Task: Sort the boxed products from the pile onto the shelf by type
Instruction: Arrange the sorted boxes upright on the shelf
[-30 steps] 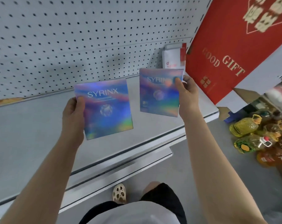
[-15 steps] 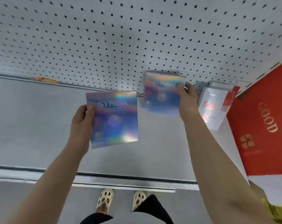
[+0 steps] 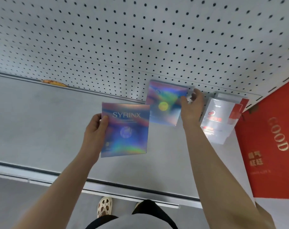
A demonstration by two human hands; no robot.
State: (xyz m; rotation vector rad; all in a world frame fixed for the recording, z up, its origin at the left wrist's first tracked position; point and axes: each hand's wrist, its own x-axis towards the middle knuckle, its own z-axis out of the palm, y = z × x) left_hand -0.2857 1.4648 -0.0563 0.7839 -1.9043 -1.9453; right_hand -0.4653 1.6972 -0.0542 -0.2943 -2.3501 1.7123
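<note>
Left hand grips 1 shiny box above the shelf; right hand pinches another box against the far pegboard.

Looked like a shop: grey metal shelf backed by a pegboard, boxed goods stocked on it, a red gift box marked "GOOD" beside them.

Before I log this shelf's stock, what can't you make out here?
All head view:
- Far holographic box: name washed out by glare; right hand covers its edge.
- White and red box: print blurred.
- Red gift box: cut off by the right frame edge.
- Orange item at the shelf back: too small to identify.
</note>
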